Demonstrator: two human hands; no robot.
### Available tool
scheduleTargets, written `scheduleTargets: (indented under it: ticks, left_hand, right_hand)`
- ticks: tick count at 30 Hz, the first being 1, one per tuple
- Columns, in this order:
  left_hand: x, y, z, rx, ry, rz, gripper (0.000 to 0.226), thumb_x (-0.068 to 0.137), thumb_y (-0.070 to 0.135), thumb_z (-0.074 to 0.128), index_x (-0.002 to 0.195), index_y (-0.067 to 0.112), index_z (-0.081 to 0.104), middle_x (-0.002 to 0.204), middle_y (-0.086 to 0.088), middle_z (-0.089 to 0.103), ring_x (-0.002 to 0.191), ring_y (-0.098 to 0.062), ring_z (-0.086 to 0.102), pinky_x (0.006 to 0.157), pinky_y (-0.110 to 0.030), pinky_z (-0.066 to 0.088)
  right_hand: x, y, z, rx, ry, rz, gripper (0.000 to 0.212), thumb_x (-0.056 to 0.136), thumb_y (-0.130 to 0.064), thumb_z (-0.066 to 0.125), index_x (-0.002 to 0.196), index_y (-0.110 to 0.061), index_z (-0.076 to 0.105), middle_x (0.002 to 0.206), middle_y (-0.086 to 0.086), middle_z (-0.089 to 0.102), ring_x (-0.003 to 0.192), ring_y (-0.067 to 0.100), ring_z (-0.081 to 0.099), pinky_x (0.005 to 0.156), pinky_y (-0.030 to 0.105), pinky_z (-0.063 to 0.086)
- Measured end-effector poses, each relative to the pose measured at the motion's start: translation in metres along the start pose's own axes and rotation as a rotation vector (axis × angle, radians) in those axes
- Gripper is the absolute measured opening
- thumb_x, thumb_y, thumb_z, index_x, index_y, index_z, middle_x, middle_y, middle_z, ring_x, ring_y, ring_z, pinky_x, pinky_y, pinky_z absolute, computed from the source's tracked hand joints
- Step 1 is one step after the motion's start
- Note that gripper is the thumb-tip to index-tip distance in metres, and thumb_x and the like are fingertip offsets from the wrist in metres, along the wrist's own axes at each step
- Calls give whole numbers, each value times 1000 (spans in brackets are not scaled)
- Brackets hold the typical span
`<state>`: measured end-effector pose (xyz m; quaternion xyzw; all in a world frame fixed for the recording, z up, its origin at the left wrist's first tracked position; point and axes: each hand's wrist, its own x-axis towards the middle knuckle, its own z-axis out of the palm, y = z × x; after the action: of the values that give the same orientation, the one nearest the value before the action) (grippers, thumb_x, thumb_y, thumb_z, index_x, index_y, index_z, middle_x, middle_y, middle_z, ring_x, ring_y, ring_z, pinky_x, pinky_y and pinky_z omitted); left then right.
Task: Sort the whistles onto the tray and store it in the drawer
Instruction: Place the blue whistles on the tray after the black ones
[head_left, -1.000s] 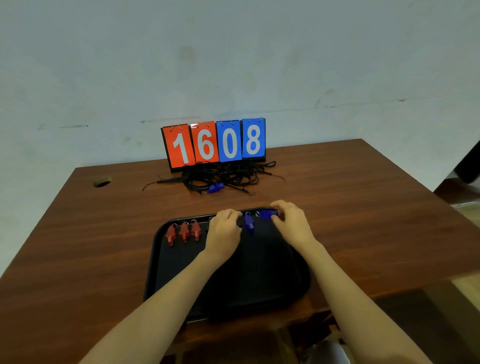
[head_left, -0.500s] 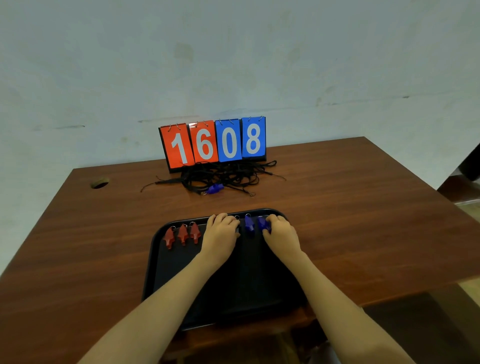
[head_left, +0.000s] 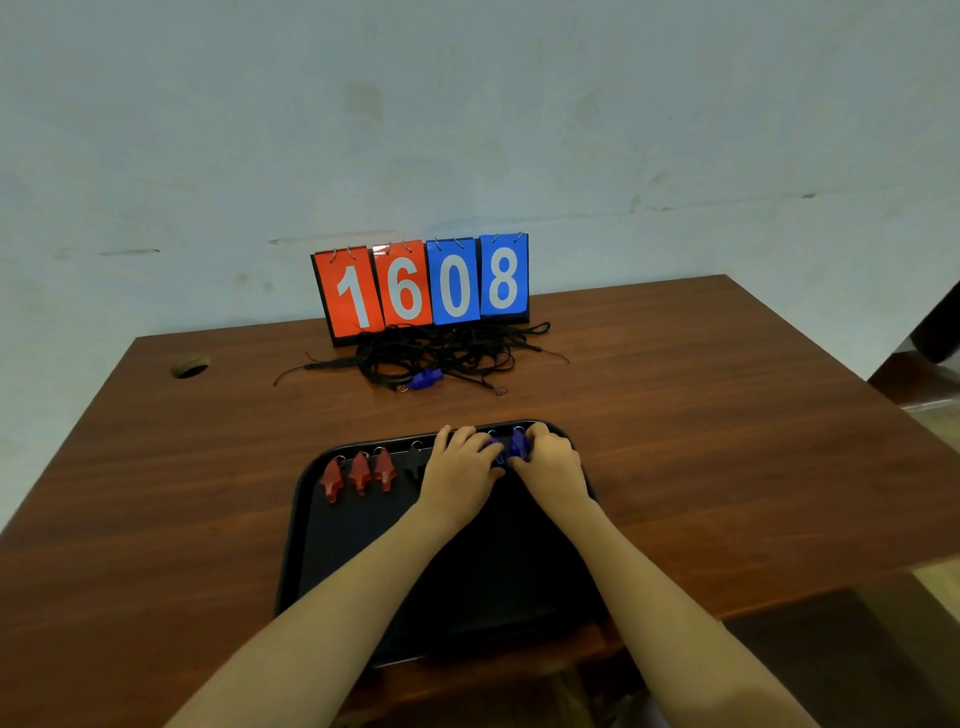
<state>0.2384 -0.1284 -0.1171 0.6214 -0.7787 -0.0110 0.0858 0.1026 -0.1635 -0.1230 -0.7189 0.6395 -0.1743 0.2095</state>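
1. Both hands are at the far edge of the black plastic tray (head_left: 353, 561). The right hand (head_left: 550, 465) curls its fingers round the blue plastic whistles (head_left: 511, 448). The left hand (head_left: 460, 467) is bent with its fingertips against them, but I cannot tell whether it actually grips.
2. Sorted so far, by my reading: three red plastic whistles (head_left: 358, 473) lie in a row near the tray's far left corner. A black plastic whistle (head_left: 414, 462) lies just beside them, and the blue ones are toward the far right corner.
3. Still to do: a stray blue whistle (head_left: 426, 378) lies among the heap of black cords (head_left: 457, 348) near the far edge of the wooden counter (head_left: 701, 441). It sits in front of the red-and-blue flip scoreboard (head_left: 423, 283). No drawer is in view, so the tray has yet to be stored.
4. Compared with half a second ago, the left hand has slid right and closed the gap to the right hand. The blue whistles are now mostly covered and the black whistle is exposed. The red row and the stray whistle have not moved.
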Motion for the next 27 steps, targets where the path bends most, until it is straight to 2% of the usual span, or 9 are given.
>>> scheduleTargets:
  ticks: [14, 24, 27]
  left_hand:
    - [-1, -1, -4, -15, -20, -3, 39, 98, 17, 40, 136, 21, 46, 144, 3, 45, 142, -17, 27, 118, -44, 0]
    - [-3, -2, -7, -33, -67, 16, 43, 96, 16, 43, 139, 20, 41, 147, 2, 39, 143, -18, 22, 117, -48, 1]
    - [-4, -2, -8, -43, -26, 30, 48, 93, 12, 46, 140, 19, 39, 149, -2, 34, 143, -20, 21, 117, -48, 3]
  right_hand:
    - [-2, 2, -4, -19, -3, -26, 32, 86, -26, 66, 107, -7, 51, 98, 9, 66, 88, 24, 64, 64, 25, 38]
    - [-6, 0, -7, 3, -40, -11, 40, 84, -29, 67, 113, -9, 50, 103, 8, 65, 90, 23, 64, 66, 25, 43]
    - [-7, -5, -17, 1, -46, -4, 45, 85, -32, 66, 120, -9, 49, 109, 7, 63, 98, 24, 62, 73, 30, 46]
